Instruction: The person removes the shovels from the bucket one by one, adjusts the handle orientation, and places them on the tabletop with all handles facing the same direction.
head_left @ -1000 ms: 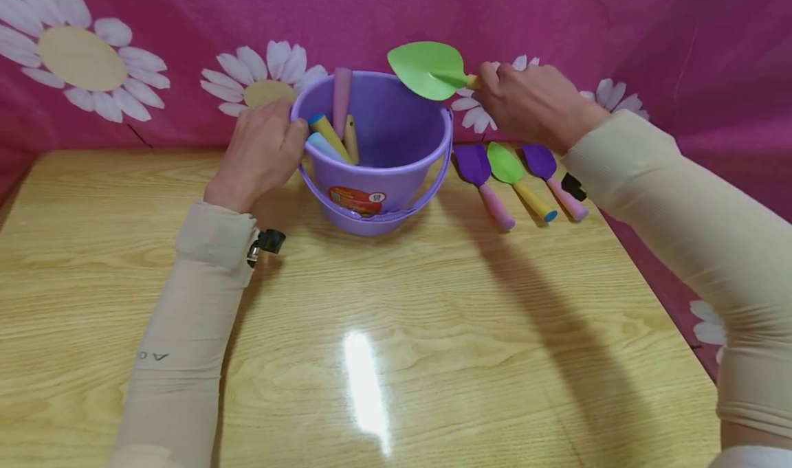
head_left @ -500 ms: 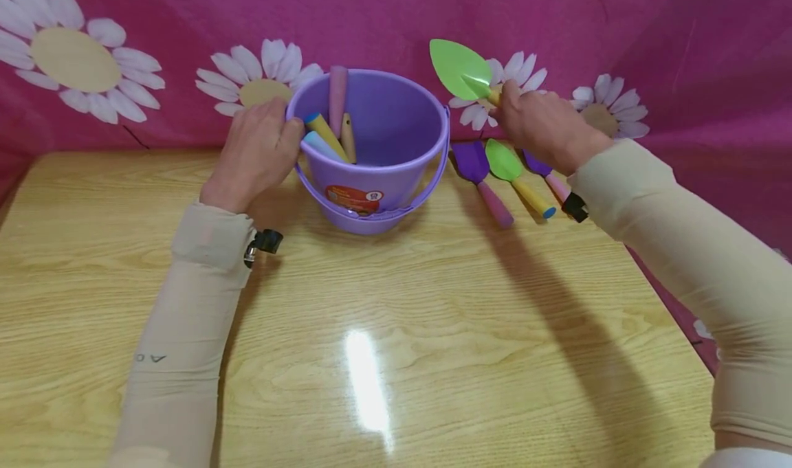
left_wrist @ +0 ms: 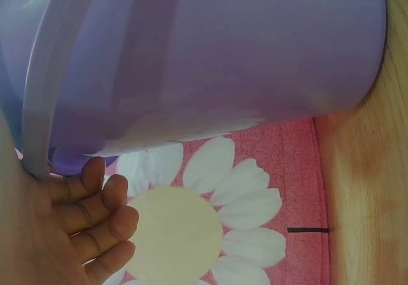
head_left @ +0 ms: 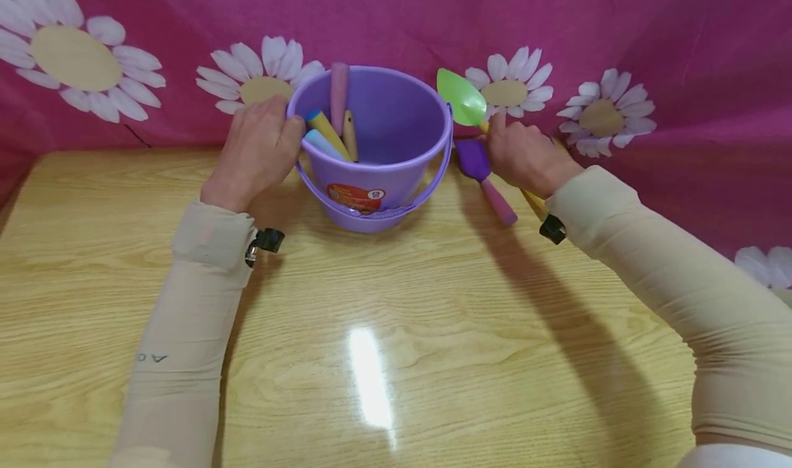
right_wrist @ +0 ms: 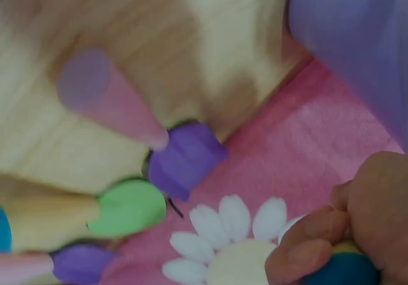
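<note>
A purple bucket (head_left: 377, 186) with its handle hanging in front stands at the back of the table. My left hand (head_left: 254, 152) grips its left rim; the left wrist view shows the fingers (left_wrist: 102, 196) curled beside the bucket's handle. Inside lean a pink handle (head_left: 339, 97), a yellow handle (head_left: 328, 132) with a blue end, a light blue handle (head_left: 324, 143) and a tan one (head_left: 349, 137). Right of the bucket, my right hand (head_left: 529, 157) holds a green garden trowel (head_left: 462, 99) by its yellow handle, blade raised near the rim. The handle's blue end (right_wrist: 344, 269) shows below the fingers.
A purple hand shovel (head_left: 473, 159) with a pink handle lies right of the bucket. The right wrist view also shows a second green trowel (right_wrist: 131, 207) and another purple tool (right_wrist: 83, 264) beside it. Behind the table hangs a pink flowered cloth (head_left: 396, 14).
The green trowel first moved right, away from over the bucket, then came down beside its right rim. My right hand now covers most of the tools lying there. The left hand stays on the rim.
</note>
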Demonstrator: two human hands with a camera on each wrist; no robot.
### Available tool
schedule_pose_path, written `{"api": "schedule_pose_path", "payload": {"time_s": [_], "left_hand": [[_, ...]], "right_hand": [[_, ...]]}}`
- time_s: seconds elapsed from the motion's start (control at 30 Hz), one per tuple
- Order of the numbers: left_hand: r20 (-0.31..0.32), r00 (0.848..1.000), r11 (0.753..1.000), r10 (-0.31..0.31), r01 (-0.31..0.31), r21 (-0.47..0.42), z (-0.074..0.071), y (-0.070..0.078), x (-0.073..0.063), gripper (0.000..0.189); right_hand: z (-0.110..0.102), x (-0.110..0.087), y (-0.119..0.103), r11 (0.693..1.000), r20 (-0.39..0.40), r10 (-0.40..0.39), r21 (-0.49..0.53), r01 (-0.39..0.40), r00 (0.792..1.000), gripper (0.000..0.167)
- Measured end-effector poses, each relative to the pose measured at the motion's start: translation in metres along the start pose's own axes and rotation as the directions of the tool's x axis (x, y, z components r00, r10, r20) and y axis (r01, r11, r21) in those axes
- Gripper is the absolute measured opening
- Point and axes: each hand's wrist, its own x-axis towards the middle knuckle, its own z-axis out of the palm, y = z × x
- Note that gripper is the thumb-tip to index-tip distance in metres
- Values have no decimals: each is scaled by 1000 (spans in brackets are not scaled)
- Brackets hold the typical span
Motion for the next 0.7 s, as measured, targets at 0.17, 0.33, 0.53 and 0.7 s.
{"api": "schedule_pose_path", "payload": {"time_s": [0.17, 0.33, 0.53, 0.7], "left_hand": [[20, 1000, 1000, -18, 18, 0, -1, 1, 0, 46], [37, 999, 1000, -27, 27, -2, -1, 1, 0, 46], [18, 1000, 1000, -18, 18, 5, -1, 1, 0, 45], [29, 999, 999, -35, 35, -3, -2, 1, 0, 46]], "right_hand": [[22, 3, -8, 1000, 34, -16, 12, 16, 999, 34], [42, 9, -16, 999, 49, -20, 48, 18, 999, 30], [63, 15, -29, 997, 110, 3, 82, -12, 994, 37], [75, 17, -38, 999, 103, -18, 33, 14, 995, 41]]}}
